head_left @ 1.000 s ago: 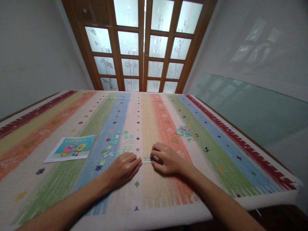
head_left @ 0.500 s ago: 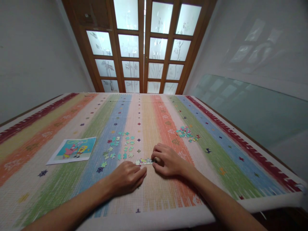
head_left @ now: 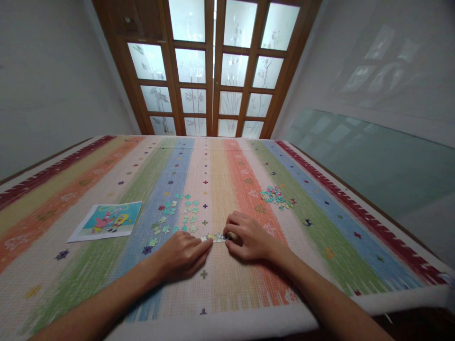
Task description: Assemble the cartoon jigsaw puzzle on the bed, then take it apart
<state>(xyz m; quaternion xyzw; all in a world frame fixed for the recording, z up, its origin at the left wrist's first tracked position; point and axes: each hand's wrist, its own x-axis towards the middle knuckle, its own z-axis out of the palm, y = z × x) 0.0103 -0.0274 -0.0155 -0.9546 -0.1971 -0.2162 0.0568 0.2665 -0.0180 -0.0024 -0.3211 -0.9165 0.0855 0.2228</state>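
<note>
A short strip of joined jigsaw puzzle pieces (head_left: 218, 238) lies flat on the striped tablecloth between my hands. My left hand (head_left: 185, 255) rests at the strip's left end, fingers together and the fingertips pressed on its lower edge. At the opposite end, my right hand (head_left: 247, 237) is curled, thumb and fingers closed around the strip's right end, which they partly cover. Loose teal puzzle pieces (head_left: 170, 208) are spread just beyond my left hand. Some of the nearest ones are hidden behind it.
To the left lies a printed cartoon picture (head_left: 112, 220). A heap of loose puzzle pieces (head_left: 273, 195) sits to the right, past my right hand. The striped cloth (head_left: 227, 289) covers the table. Wooden glazed doors (head_left: 213, 71) stand at the far end.
My left hand has moved slightly up and inward, its fingertips now on the strip's left end and covering part of it. The right hand keeps its place.
</note>
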